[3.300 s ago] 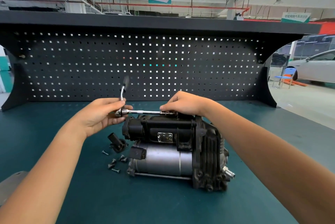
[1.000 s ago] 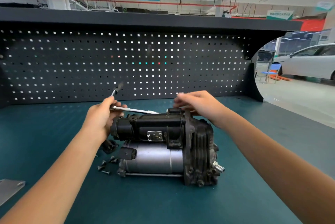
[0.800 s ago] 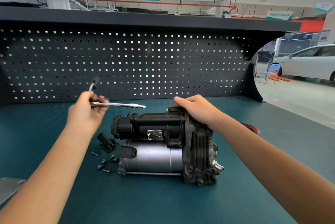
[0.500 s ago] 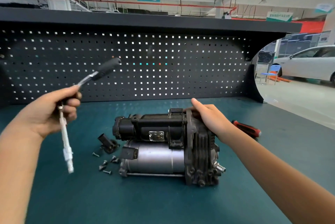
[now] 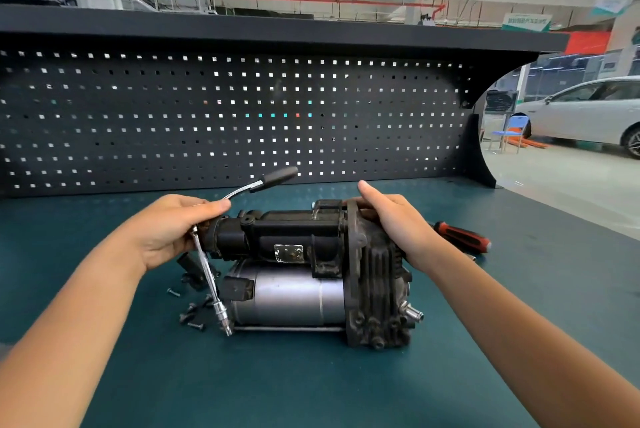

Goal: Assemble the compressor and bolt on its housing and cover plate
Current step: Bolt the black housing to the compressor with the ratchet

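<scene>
Our left hand (image 5: 166, 232) is closed around the ratchet (image 5: 211, 268) and our right hand (image 5: 398, 219) lies open on the compressor (image 5: 311, 271) resting on the surface (image 5: 311, 389), so we should hold the body firm before seating the socket squarely.

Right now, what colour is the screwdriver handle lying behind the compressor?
Red and black screwdriver handle, clearest in the head view.

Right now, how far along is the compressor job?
Done: the compressor stands in one piece on the bench. In hand: the left hand holds a ratchet, its tip by the lower left corner; the right hand steadies the finned end. Left: loose screws and a small black part remain unfitted.
</scene>
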The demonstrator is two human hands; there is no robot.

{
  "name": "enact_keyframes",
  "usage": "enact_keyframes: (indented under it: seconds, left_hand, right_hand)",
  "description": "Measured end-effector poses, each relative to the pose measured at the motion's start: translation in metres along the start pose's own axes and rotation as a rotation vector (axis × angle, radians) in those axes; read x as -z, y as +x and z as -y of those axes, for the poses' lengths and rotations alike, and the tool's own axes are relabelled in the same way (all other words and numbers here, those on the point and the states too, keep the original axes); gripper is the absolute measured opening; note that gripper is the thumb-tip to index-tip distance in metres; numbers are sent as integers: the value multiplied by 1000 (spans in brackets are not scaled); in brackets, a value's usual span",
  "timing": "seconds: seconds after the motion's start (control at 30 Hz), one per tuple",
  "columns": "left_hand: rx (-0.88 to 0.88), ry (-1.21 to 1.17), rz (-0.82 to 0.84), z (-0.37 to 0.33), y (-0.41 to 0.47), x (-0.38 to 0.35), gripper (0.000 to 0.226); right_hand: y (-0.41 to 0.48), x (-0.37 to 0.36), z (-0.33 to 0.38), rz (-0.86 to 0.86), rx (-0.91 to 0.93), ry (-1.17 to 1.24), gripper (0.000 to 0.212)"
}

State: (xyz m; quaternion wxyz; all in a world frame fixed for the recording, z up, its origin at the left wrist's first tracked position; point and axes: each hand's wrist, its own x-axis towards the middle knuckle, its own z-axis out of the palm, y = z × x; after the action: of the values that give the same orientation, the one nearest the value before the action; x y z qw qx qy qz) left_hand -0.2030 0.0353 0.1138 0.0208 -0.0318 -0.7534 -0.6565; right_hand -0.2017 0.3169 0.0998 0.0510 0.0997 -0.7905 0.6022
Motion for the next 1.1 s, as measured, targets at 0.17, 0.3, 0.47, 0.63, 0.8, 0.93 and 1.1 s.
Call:
enact_keyframes:
  seconds: [0.17,0.3,0.47,0.63,0.8,0.93,1.1]
  left_hand:
    - [-43,-24,-114,9,7,-6,22]
    - [-55,4,-157,14,10,-7,21]
    - [-72,16,-165,16,11,-6,23]
    - [-97,48,-176,13,10,-10,25]
    - [-129,136,-201,9,1,-11,27]
    - [-133,268,-127,-2,-10,-5,33]
    - [-65,274,-32,-8,-17,5,26]
  right_hand:
    - [0,-1,1,15,-2,6,65]
    - [2,-1,2,-16,-17,-61,67]
    - [2,-2,3,-9,8,-51,47]
    - [2,-2,3,3,26,-23,48]
    - [6,1,0,25,48,0,50]
    - [9,3,1,78,27,15,49]
    - [13,5,1,123,-3,-10,47]
